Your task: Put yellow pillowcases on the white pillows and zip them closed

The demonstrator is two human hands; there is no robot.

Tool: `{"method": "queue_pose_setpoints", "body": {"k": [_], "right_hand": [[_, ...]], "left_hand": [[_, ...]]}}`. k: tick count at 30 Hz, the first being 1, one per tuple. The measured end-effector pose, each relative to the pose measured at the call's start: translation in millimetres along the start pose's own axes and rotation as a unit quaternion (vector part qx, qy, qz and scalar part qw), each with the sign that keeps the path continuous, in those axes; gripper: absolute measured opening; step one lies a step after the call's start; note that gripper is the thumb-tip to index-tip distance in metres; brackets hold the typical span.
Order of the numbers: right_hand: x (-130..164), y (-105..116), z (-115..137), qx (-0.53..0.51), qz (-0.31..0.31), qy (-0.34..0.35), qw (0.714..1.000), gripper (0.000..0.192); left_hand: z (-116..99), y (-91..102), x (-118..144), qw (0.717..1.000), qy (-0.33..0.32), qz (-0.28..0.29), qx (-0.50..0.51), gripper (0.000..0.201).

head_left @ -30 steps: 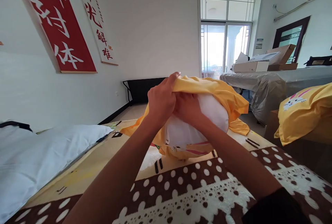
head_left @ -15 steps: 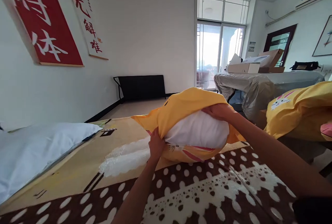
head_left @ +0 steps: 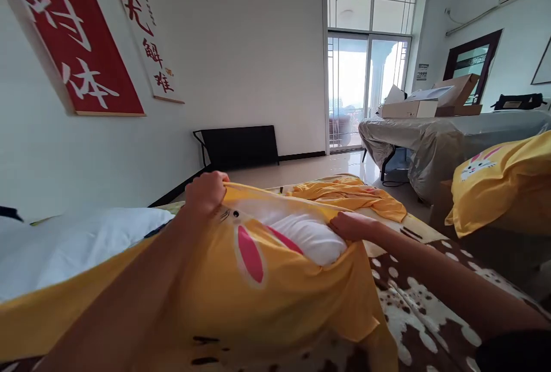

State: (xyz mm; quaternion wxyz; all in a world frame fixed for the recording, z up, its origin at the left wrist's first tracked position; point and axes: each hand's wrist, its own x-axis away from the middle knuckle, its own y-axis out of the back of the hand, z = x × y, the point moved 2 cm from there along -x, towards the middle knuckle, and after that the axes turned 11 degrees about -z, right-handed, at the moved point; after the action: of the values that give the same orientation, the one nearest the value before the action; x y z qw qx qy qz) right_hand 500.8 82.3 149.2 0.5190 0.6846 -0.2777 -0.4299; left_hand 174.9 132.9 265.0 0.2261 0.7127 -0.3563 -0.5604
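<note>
A yellow pillowcase [head_left: 297, 294] printed with rabbit faces lies closest, draped below and between both hands, its open mouth stretched from one to the other. The left hand [head_left: 205, 191] pinches the rim at one end; the right hand [head_left: 353, 226] is closed on the rim at the other, its fingertips hidden in the fabric. Between them, inside the mouth, bulges a white pillow [head_left: 307, 234].

The pillowcase looks thin, limp and light, likely to fold or slip inward if let go; its hem near the two corners seems the surest hold. The pillow should be soft, squashy and hard to break, best gripped by a corner.

Under the hands spreads one patterned blanket [head_left: 413, 303]. Left of the left hand lies a second white pillow [head_left: 99, 245], making two. Just past the right hand rests one crumpled yellow cloth [head_left: 365, 197]; well to its right sits one rabbit-printed yellow cushion [head_left: 508, 182]. Farther off beyond the right hand, one plastic-covered table [head_left: 400, 132] carries cardboard boxes [head_left: 408, 109], whose exact number I cannot tell, and one black bag [head_left: 519, 102]. Far beyond the left hand hang two scrolls [head_left: 86, 45].
</note>
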Motion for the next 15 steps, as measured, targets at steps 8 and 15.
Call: {"method": "queue_pose_setpoints", "body": {"k": [8, 15], "right_hand": [[65.8, -7.5, 61.3, -0.136, -0.005, 0.159, 0.978, 0.037], [56.3, 44.7, 73.7, -0.197, 0.032, 0.178, 0.964, 0.009]], "left_hand": [[74.3, -28.9, 104.5, 0.991, -0.115, 0.050, 0.038, 0.038], [-26.1, 1.0, 149.1, 0.875, -0.323, 0.295, 0.208, 0.045]]}}
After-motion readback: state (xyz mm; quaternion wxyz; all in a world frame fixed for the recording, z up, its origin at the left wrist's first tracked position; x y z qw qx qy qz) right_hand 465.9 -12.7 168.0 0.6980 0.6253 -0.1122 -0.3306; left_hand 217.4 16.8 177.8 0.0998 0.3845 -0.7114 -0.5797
